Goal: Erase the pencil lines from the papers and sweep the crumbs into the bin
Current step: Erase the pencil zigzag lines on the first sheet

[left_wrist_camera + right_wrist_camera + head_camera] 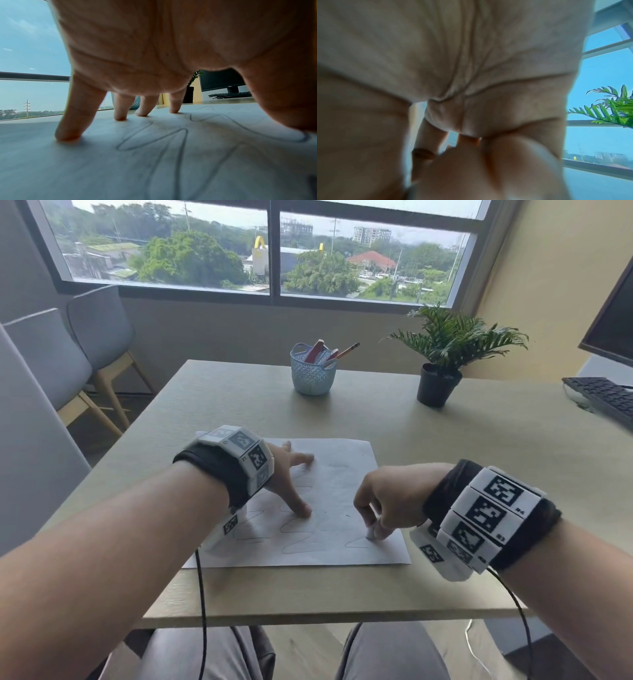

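Observation:
A white sheet of paper [329, 549] with wavy pencil lines [301, 539] lies on the light wooden table [239, 392]. My left hand [291, 474] is spread on the sheet's left half, straight fingertips [68, 136] pressing it flat. In the left wrist view the pencil lines [154, 140] run under the palm. My right hand [376, 508] pinches a small white eraser [371, 533] against the paper near its front right corner. The right wrist view shows only a blurred palm and curled fingers [423, 154]; the eraser is hidden there.
A pale blue basket [312, 371] with a pencil and red items stands at the table's far middle. A potted plant [442, 361] is to its right, with a keyboard [603, 400] and monitor [613, 320] at the right edge. Grey chairs [85, 347] stand on the left.

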Motion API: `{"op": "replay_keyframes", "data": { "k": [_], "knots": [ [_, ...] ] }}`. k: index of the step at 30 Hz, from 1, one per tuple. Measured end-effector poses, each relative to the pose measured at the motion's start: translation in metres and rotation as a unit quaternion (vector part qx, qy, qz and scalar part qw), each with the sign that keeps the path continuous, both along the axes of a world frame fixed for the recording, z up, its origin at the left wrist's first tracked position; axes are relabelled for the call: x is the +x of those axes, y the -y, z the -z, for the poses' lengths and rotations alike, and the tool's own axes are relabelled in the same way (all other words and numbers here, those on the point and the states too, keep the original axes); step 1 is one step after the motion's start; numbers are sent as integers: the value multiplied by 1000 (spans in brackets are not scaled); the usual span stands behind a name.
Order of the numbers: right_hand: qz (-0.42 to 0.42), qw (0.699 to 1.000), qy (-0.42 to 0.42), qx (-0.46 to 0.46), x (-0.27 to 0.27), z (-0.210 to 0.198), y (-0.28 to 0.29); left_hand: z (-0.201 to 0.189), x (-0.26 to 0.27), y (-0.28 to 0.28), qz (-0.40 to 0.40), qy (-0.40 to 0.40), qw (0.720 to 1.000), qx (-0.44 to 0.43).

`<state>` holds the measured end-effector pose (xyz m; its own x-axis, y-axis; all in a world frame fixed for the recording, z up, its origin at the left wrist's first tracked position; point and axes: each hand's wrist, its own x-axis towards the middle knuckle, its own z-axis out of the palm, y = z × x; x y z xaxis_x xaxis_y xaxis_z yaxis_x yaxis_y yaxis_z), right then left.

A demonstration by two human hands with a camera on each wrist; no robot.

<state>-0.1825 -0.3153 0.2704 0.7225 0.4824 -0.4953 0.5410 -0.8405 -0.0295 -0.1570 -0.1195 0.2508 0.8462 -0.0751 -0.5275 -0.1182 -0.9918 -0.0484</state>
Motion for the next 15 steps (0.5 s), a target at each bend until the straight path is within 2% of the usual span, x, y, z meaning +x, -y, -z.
{"op": "replay_keyframes", "data": {
  "k": [3, 8, 12, 15],
  "knots": [
    [-1, 1000, -5, -5, 1, -2, 1, -1, -1, -1, -2, -1, 1000, -4],
    [7, 999, 44, 26, 2, 1, 1, -5, -6, 2, 6, 12, 1000, -13],
    [-15, 999, 25, 32, -12, 4, 2, -6, -10, 9, 41, 20, 999, -5],
    [3, 999, 19, 30, -5, 0, -3, -7, -10, 9, 41, 10, 999, 7]
  ]
}}
